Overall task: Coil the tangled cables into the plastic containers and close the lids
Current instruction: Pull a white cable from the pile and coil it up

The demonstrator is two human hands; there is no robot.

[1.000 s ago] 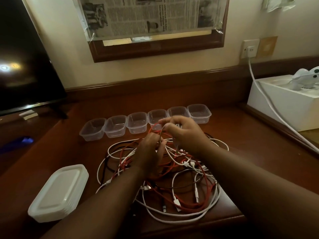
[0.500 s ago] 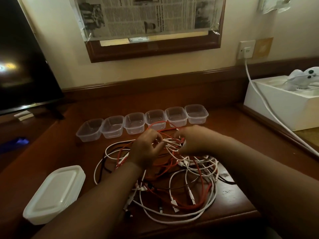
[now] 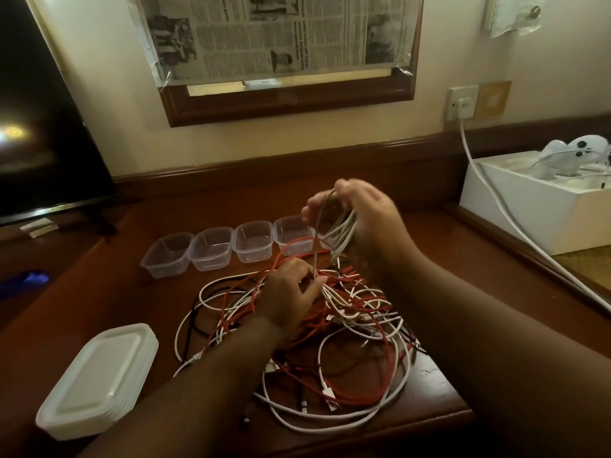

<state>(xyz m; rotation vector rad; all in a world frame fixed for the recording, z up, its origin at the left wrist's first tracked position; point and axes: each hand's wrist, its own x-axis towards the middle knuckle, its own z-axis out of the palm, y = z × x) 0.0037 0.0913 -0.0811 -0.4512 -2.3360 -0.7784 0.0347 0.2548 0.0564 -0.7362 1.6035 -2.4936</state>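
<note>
The right hand point(image 3: 362, 213) is raised above the surface point(image 3: 109, 292), its fingers curled round a bunch of white cable loops point(image 3: 340, 234) that hang down from the grip. A thin strand runs from that bunch down to the left hand point(image 3: 291, 294), which sits lower, on top of the tangled cables point(image 3: 330, 342). The left hand's fingers are bent over white strands at its fingertips and appear to pinch them, though the exact hold is blurred.

The tangle of white, red and black cables lies on the surface beneath and around the left hand, spreading out below both forearms toward the near edge. Several white plugs point(image 3: 329, 393) show in the part of the heap nearest the person.

Beyond the left hand, a row of clear plastic containers point(image 3: 211, 247) stands side by side, open and with nothing visible inside them. Four are in plain sight; the right hand and its loops cover the right end of the row. Well to the left of the left forearm, a stack of white lids point(image 3: 99, 381) rests on the surface.

Farther off to the right of the right hand sits a white box point(image 3: 529, 206), with a white power lead point(image 3: 496, 200) running across it from a wall socket point(image 3: 462, 104). A dark screen point(image 3: 43, 127) stands far to the left.
</note>
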